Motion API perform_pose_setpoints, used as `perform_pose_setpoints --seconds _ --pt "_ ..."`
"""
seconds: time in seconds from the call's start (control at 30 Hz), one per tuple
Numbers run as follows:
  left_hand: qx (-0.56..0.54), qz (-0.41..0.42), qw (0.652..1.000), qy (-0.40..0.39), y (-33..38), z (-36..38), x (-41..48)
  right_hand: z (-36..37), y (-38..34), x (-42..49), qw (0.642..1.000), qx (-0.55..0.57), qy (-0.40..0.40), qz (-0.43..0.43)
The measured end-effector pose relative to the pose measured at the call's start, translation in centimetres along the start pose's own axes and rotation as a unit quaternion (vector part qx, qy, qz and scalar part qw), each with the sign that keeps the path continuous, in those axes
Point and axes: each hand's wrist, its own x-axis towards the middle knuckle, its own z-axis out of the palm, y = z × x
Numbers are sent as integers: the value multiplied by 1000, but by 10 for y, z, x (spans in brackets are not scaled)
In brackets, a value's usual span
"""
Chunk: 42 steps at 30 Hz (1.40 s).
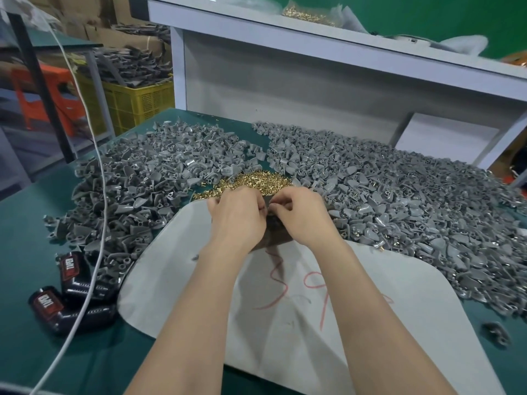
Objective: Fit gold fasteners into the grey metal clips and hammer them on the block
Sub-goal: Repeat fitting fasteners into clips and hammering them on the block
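Note:
My left hand (pixel 238 215) and my right hand (pixel 302 213) meet fingertip to fingertip over a dark block (pixel 275 233) on a white sheet (pixel 285 295). Curled fingers of both pinch something small between them; the piece itself is hidden. Just beyond the hands lies a heap of gold fasteners (pixel 256 182). A big pile of grey clips (pixel 148 178) spreads to the left. Another pile of grey clips (pixel 413 201), some with gold fasteners in them, spreads to the right. No hammer shows in this view.
The green table (pixel 34 223) carries two black-and-red tool handles (pixel 71 295) at the front left and a white cable (pixel 94 212) across them. A white shelf (pixel 313 52) stands behind with a bag of gold fasteners (pixel 308 14). A yellow crate (pixel 134 101) sits beyond the table's left.

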Motion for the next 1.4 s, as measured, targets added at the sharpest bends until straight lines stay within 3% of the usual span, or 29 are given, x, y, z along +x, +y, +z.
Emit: perform_pose_setpoints --seconds 0.4,0.83,0.9,0.97,1.07,1.27,1.4 --pt "4 2 1000 -1 2 0 0 7 -1 -1 996 68 36 48" --pt "1 2 1000 2 2 -1 -2 4 -1 -6 998 44 34 34" --pt "-1 2 1000 -1 1 -1 -1 -10 10 -10 994 51 76 63" --pt "-3 1 1000 -3 1 0 -1 -24 30 -17 986 -25 97 136" --pt "-7 3 1000 0 1 1 -1 -26 46 -28 955 -171 -29 241" --pt "-9 1 1000 2 1 1 -1 -18 48 -22 952 -187 -50 235" --pt "-12 3 1000 1 1 1 -2 -26 49 -24 965 -123 9 232"
